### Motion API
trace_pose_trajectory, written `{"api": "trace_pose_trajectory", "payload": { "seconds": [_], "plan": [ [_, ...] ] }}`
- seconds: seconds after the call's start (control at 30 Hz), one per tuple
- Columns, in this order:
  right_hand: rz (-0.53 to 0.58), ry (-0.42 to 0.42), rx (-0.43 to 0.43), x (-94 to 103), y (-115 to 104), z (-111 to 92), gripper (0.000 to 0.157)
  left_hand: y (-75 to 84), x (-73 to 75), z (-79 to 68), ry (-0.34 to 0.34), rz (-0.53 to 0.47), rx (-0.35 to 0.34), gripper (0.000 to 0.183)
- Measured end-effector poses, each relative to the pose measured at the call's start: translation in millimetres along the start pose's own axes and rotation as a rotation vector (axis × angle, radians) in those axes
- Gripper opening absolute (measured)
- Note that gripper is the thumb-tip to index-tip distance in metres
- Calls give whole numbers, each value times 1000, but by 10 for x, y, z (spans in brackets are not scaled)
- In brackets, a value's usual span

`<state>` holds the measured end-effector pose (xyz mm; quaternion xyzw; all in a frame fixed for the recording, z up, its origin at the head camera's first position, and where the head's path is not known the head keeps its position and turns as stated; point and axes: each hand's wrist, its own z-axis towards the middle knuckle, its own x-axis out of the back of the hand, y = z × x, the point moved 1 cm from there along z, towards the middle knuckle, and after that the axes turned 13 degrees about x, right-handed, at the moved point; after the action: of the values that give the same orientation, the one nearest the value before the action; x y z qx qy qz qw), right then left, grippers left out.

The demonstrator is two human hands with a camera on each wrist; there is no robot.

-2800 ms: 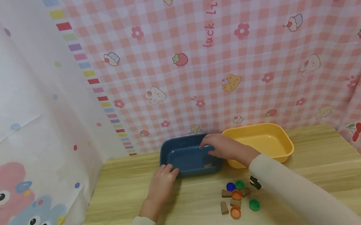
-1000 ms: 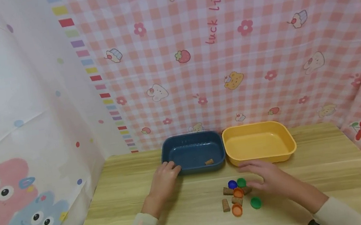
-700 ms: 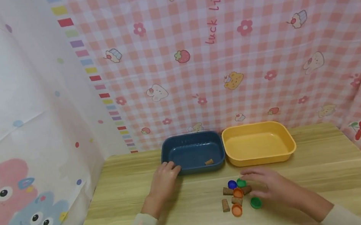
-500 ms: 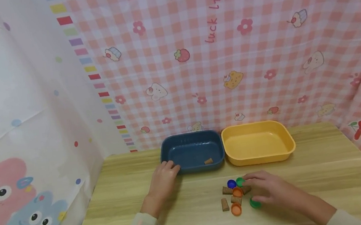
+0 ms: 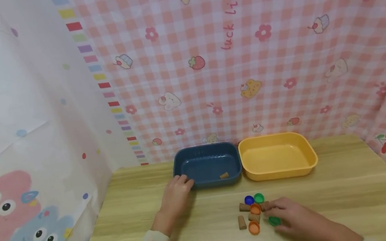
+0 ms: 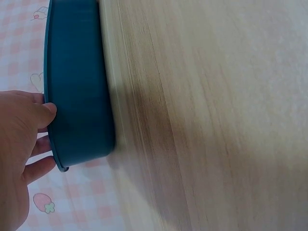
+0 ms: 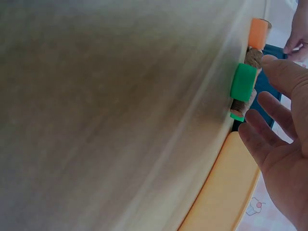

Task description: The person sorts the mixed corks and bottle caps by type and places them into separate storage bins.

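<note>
My left hand (image 5: pixel 175 195) pinches the near left rim of a dark blue basin (image 6: pixel 79 82); in the left wrist view the thumb lies outside the rim and the fingers on its other side. One cork (image 5: pixel 224 175) lies in the basin. Over the pile, my right hand (image 5: pixel 297 219) has its fingers spread around a green bottle cap (image 5: pixel 274 221), partly hidden. The right wrist view shows a gap between that green cap and the fingers (image 7: pixel 255 139). Close by lie several corks (image 5: pixel 242 222), orange caps (image 5: pixel 254 228), a blue cap (image 5: pixel 249 200) and a second green cap (image 5: pixel 259 198).
A yellow basin (image 5: pixel 282 174) stands right beside the blue one at the back of the wooden table (image 5: pixel 135 211). A pink checked cloth (image 5: pixel 179 77) hangs behind both. A white patterned sheet (image 5: pixel 52 148) hangs on the left.
My right hand has come out of the blue basin, where a cork now lies fully in sight, and moved down to the nearer green cap. The left hand has kept its place on the rim.
</note>
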<state>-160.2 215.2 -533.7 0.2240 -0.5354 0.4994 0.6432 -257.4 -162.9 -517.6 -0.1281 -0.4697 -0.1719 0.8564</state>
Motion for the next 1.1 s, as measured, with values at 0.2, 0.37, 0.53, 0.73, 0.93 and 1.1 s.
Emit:
{"api": "trace_pose_trajectory", "payload": {
  "seconds": [0.2,0.37,0.53,0.73,0.93,1.1],
  "plan": [
    [-17,21,39,-81,21,-62,33,33,-20,1,-14,4,8,24],
    [-52,55,80,-132,47,-93,35,46,-24,15,-25,9,9,23],
    [-43,55,65,-145,42,-84,32,47,-17,22,-24,-3,12,23],
    [1,12,10,-107,45,-44,28,28,-26,21,-32,-14,14,22],
    [30,-25,-25,-93,69,11,27,16,7,14,-35,-28,23,22],
    [30,-29,-26,-94,68,22,27,12,4,5,-38,-19,28,22]
  ]
}}
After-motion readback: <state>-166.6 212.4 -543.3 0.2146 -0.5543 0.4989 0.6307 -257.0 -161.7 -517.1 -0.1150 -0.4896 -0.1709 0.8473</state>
